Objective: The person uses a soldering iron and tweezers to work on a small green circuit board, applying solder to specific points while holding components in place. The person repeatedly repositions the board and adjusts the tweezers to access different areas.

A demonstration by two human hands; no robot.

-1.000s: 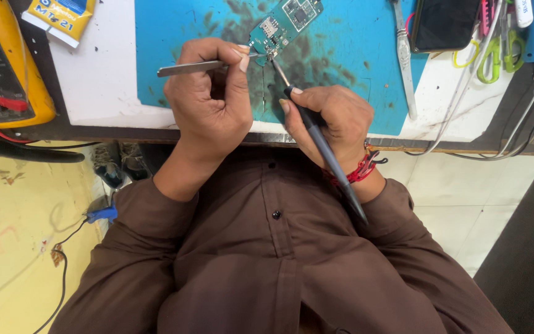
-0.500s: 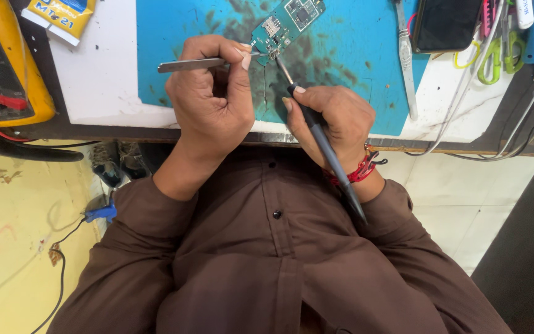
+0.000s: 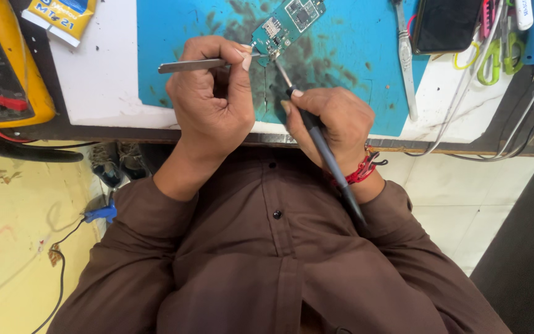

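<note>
Tweezers [image 3: 202, 64] are gripped in the left hand [image 3: 214, 99], tips on the green circuit board [image 3: 285, 23] at twelve o'clock on the blue mat [image 3: 353, 68], probably steadying it, while the right hand [image 3: 332, 120] clasps a soldering iron [image 3: 316, 133] like a pen, its tip touching the board's lower edge.

White workbench [image 3: 100, 93], yellow floor [image 3: 7, 247], pale tiles [image 3: 465, 204]

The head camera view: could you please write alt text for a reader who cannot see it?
A person's left hand holds metal tweezers and the right hand holds a soldering iron, both tips meeting on a small green circuit board on a blue mat. A yellow meter sits at the left.
</note>
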